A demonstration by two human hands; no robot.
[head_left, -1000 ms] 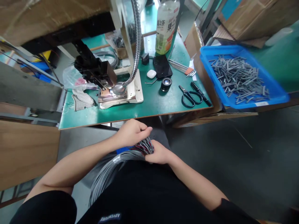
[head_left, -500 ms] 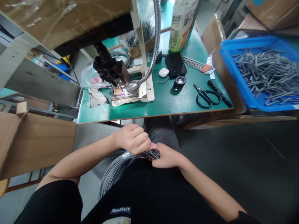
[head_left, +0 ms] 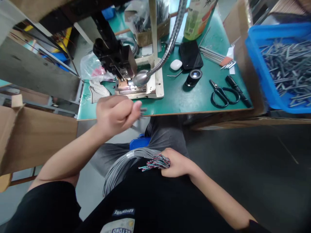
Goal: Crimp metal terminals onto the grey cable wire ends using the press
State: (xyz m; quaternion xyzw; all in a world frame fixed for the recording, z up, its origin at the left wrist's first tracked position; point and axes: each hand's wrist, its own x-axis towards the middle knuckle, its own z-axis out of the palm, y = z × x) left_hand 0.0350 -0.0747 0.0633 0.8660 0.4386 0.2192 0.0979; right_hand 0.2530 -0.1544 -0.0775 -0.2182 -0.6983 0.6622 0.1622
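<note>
My left hand (head_left: 116,114) is a closed fist raised in front of the table edge, below the press. Short grey cable sheath pieces (head_left: 143,110), blurred by motion, stick out past its thumb. Down at my lap, my right hand (head_left: 178,163) is wrapped round a bundle of grey cables (head_left: 121,164). The cables bend in an arc across my lap and hang down to the left. Out of the right fist, pointing left, come thin wire ends (head_left: 155,162) in red, green, black and white. The right fingertips are hidden behind the bundle.
On the green table (head_left: 175,102) stands a press (head_left: 121,64) with a flexible metal lamp arm. Scissors (head_left: 220,95), a pen (head_left: 239,91), a loupe (head_left: 193,77), a phone (head_left: 190,55) and hex keys (head_left: 216,57) lie right. A blue basin (head_left: 264,89) holds many grey sheath pieces.
My left hand has moved up and left, away from the bundle, with grey sheath pieces in it. The coloured wire ends now show. The right hand keeps its grip; the view has shifted slightly.
</note>
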